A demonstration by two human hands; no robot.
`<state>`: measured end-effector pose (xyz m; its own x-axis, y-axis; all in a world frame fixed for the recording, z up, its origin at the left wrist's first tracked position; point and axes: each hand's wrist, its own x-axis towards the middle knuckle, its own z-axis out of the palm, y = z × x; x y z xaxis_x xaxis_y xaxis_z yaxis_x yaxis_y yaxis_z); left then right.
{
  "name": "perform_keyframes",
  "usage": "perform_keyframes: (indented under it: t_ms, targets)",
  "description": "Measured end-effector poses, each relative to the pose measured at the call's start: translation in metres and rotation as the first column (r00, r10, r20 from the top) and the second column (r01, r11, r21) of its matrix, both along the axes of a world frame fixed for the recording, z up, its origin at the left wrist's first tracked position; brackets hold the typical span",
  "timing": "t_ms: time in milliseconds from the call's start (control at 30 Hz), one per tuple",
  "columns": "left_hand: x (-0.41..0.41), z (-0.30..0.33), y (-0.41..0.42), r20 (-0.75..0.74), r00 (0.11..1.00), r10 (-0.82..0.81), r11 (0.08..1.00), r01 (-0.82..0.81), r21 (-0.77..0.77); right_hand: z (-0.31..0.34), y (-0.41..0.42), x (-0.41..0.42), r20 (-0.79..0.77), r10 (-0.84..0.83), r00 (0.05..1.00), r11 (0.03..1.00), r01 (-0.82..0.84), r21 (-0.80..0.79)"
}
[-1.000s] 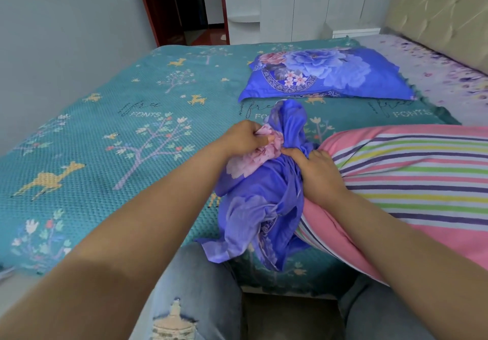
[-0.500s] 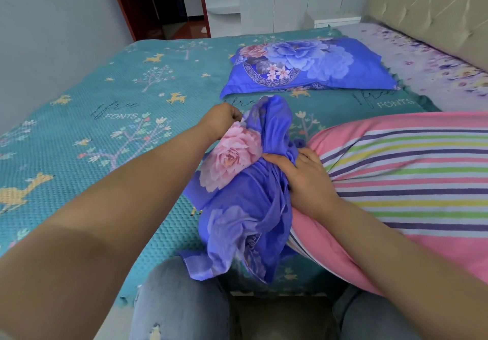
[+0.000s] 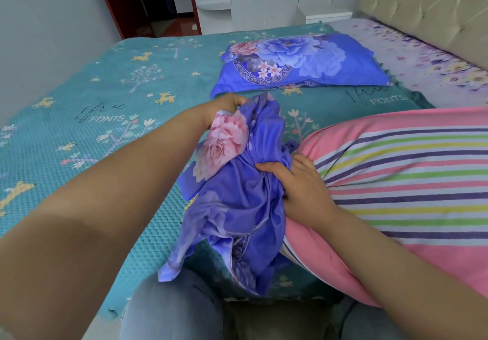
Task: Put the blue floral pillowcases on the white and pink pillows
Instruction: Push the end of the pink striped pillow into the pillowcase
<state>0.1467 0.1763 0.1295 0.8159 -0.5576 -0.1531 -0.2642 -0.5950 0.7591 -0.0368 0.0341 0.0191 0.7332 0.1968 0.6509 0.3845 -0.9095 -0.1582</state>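
Bedspread: teal, textured, printed with yellow deer, small trees and the words "free fonts"; covers most of the bed up to a scalloped edge on the right.

Left hand: reaches forward over the bedspread, grip clenched on the upper edge of the loose pillowcase, lifting that part above the bed.

Blue floral pillowcase: loose and bunched, violet-blue with a large pink rose showing near the top; held between the two hands, its lower folds hanging over the near edge of the bed toward the knees.

Jeans: light blue denim on the person's knees, at the bottom of the view, just under the hanging fabric.

Right hand: rests at the left end of the striped pillow, grip closed on a gathered fold of the pillowcase, thumb pressed across the cloth.

Dressed pillow: already in a matching blue floral case, lying flat farther back on the bed, well apart from the hands.

Striped pillow: pink with white, purple, green and yellow stripes, uncovered, lying at the near right of the bed under the right forearm; its left end touches the bunched pillowcase.

Sheet: pale lilac floral, far right, beside the headboard, beige and tufted
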Motion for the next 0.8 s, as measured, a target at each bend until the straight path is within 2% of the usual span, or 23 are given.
perform_keyframes:
  t_ms: [67, 100, 167, 233, 300, 367, 400, 467, 500, 533, 600, 633, 700, 733, 767, 800]
  targets:
    - [0.001, 0.014, 0.001, 0.080, 0.993, -0.084, 0.988, 0.072, 0.137, 0.000, 0.000, 0.000, 0.003, 0.018, 1.000, 1.000, -0.018, 0.009]
    - [0.003, 0.020, 0.003, 0.147, 0.985, -0.094, 0.987, 0.072, 0.144, 0.000, 0.001, -0.001, 0.011, 0.035, 0.999, 0.999, -0.035, 0.011]
    - [0.009, 0.032, 0.006, 0.289, 0.957, 0.035, 0.995, -0.059, 0.077, 0.001, 0.003, -0.003, 0.027, 0.070, 0.997, 0.997, -0.070, 0.012]
    - [0.020, 0.040, 0.001, 0.400, 0.893, 0.208, 0.970, -0.240, 0.030, 0.002, 0.005, -0.005, 0.022, 0.092, 0.996, 0.996, -0.092, 0.001]
    - [0.024, 0.042, -0.010, 0.423, 0.867, 0.264, 0.943, -0.324, 0.077, 0.001, 0.007, -0.007, 0.002, 0.101, 0.995, 0.995, -0.101, -0.026]
    - [0.016, 0.041, -0.025, 0.271, 0.932, 0.241, 0.964, -0.263, 0.047, 0.000, 0.008, -0.007, -0.016, 0.113, 0.993, 0.992, -0.114, -0.056]
    - [0.006, 0.036, -0.032, 0.102, 0.980, 0.172, 0.985, -0.173, 0.006, 0.000, 0.008, -0.008, -0.020, 0.120, 0.993, 0.991, -0.121, -0.059]
    - [-0.013, 0.022, -0.042, -0.184, 0.983, 0.011, 0.999, -0.019, -0.044, -0.001, 0.006, -0.007, -0.026, 0.119, 0.993, 0.992, -0.120, -0.037]
    - [-0.018, 0.014, -0.044, -0.214, 0.976, -0.041, 0.999, 0.038, -0.020, 0.000, 0.005, -0.006, -0.033, 0.109, 0.994, 0.994, -0.109, -0.017]
    - [-0.020, 0.008, -0.043, -0.173, 0.984, -0.047, 0.999, 0.047, -0.007, 0.000, 0.003, -0.004, -0.042, 0.096, 0.994, 0.995, -0.096, 0.005]
    - [-0.013, 0.004, -0.031, -0.025, 0.991, 0.128, 0.984, -0.130, -0.119, 0.002, -0.002, 0.001, -0.064, 0.061, 0.996, 0.997, -0.058, 0.048]
    - [-0.008, 0.007, -0.020, 0.125, 0.956, 0.266, 0.957, -0.246, -0.157, 0.004, -0.004, 0.004, -0.079, 0.049, 0.996, 0.997, -0.043, 0.068]
    - [-0.008, 0.018, 0.010, 0.467, 0.774, 0.426, 0.901, -0.408, -0.146, 0.004, -0.007, 0.009, -0.112, 0.033, 0.993, 0.996, -0.024, 0.081]
    - [-0.013, 0.021, 0.027, 0.578, 0.701, 0.419, 0.883, -0.463, -0.078, 0.003, -0.008, 0.011, -0.127, 0.021, 0.992, 0.997, -0.011, 0.074]
    - [-0.021, 0.025, 0.046, 0.646, 0.673, 0.360, 0.860, -0.508, 0.051, 0.002, -0.007, 0.013, -0.138, 0.010, 0.990, 0.998, -0.001, 0.066]
    - [-0.029, 0.027, 0.063, 0.641, 0.725, 0.253, 0.822, -0.511, 0.252, 0.001, -0.006, 0.014, -0.145, -0.002, 0.989, 0.998, 0.011, 0.061]
